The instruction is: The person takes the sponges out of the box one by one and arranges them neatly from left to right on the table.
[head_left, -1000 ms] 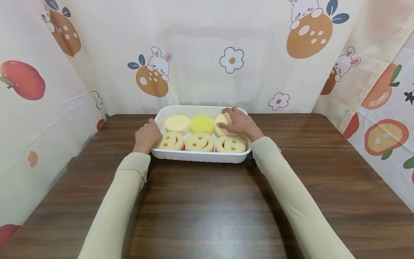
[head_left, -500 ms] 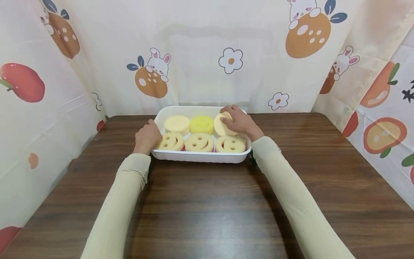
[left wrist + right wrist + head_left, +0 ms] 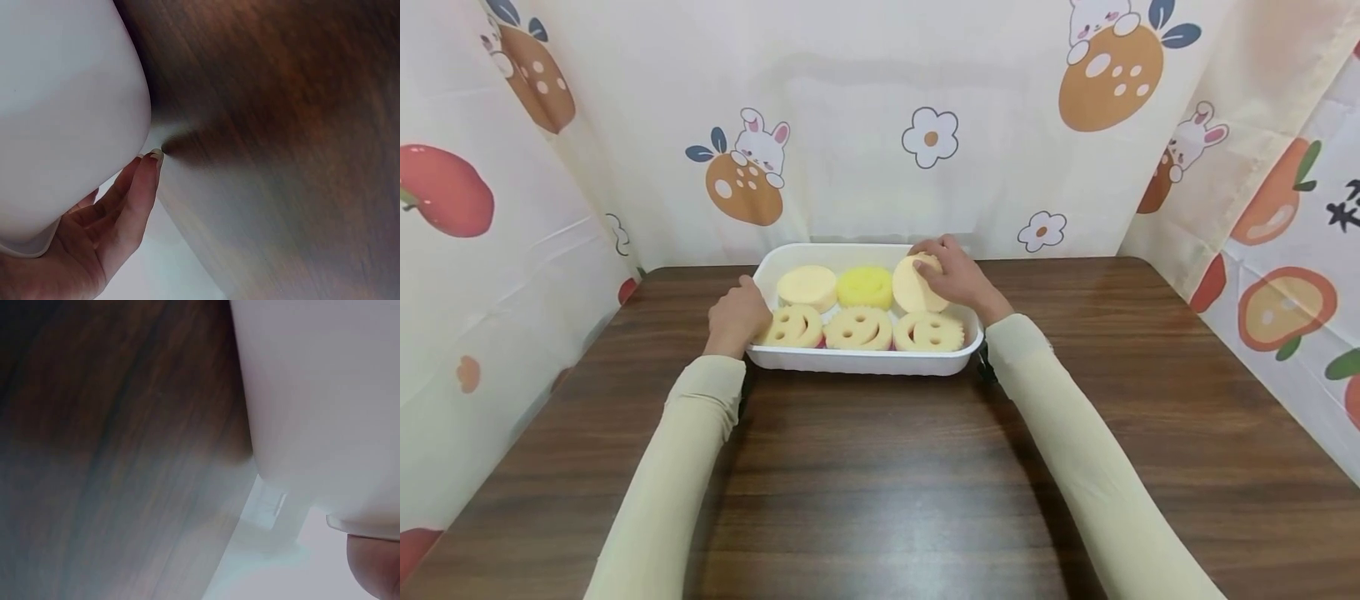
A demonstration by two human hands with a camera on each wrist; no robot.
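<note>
- White tray [image 3: 857, 360]: smooth plastic, rectangular w/ rounded corners, long axis runs left–right across the dark wood-grain desk [image 3: 880, 483], near its far edge.
- Inside: 6 round foam sponges in 2 rows. Front row has three pale smiley sponges [image 3: 859, 328] w/ scalloped edges, faces up. Back row has a plain pale disc [image 3: 807, 287], a brighter yellow sponge [image 3: 866, 287], & the lifted pale sponge [image 3: 912, 287].
- Right hand [image 3: 953, 275]: fingers curled over the top edge of the lifted pale sponge at the tray's back right; disc is tipped up, flat face towards the camera & leaning back, lower edge down in the tray.
- Left hand [image 3: 737, 315]: grasping the tray's left end; left wrist view shows fingers [image 3: 134, 194] lying along its outer wall.
- Right wrist view: only tray wall, desk grain, blurred.
- Backdrop: soft curtain [image 3: 850, 125] w/ bunny, flower, fruit prints.
</note>
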